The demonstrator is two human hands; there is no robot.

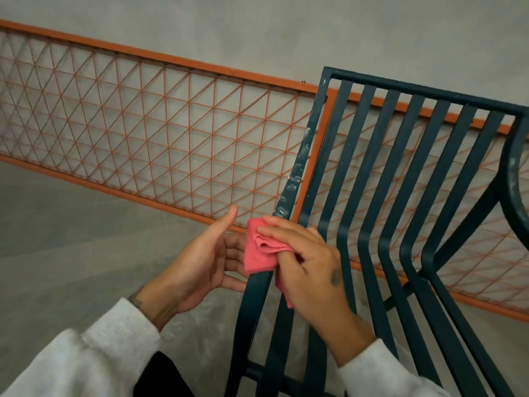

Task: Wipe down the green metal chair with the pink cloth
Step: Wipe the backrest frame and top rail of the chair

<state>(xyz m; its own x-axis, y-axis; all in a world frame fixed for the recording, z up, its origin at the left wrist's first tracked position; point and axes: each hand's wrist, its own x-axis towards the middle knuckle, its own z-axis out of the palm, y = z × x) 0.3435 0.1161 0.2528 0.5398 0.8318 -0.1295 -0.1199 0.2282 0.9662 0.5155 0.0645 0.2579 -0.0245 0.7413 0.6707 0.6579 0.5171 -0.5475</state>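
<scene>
1. looking down at a dark green slatted chair (429,92), which is tilted across the right half of the view.
2. a folded pink cloth (257,253) is wrapped over the chair's left outer bar, about midway along it.
3. the right hand (312,270) lies on top, its fingers curled and pinching the cloth against the bar. it hides the cloth's right part.
4. the left hand (200,259) is just left of the cloth with its palm facing it, fingers loose and spread, thumb up. its fingertips reach the cloth's edge, but contact is unclear.
5. white smears (294,179) mark the same bar above the cloth.
6. both arms wear pale grey sleeves (86,362).
7. behind the chair, an orange wire mesh panel (171,59) runs along a grey wall (257,24). the slats block part of it.
8. grey floor (71,239) lies below.
</scene>
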